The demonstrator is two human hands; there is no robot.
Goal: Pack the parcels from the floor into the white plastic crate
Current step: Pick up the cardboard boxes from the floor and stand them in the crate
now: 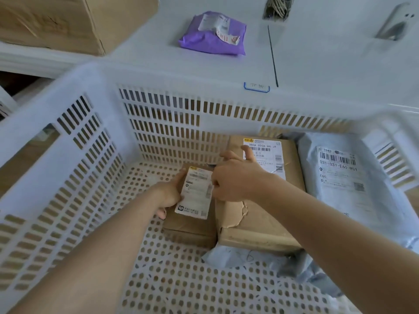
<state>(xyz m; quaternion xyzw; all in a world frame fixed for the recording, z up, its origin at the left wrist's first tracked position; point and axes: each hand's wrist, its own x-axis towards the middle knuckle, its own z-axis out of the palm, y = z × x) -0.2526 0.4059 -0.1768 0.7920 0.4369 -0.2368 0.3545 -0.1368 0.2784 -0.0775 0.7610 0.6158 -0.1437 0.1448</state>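
Both my hands are inside the white plastic crate (95, 141). A small brown box (192, 225) with a white label lies on the crate floor. My left hand (169, 194) grips its left side, fingers curled under the edge. My right hand (235, 175) holds its right edge and lies partly over a larger brown taped box (256, 220) beside it. A grey plastic mailer (347, 177) with a barcode label lies at the crate's right. A second grey mailer (244, 259) pokes out from under the large box.
A purple mailer (213, 35) lies on the white table (317, 64) beyond the crate. A large cardboard carton (68, 21) stands at the far left on that table. The crate's perforated floor is bare at the front left.
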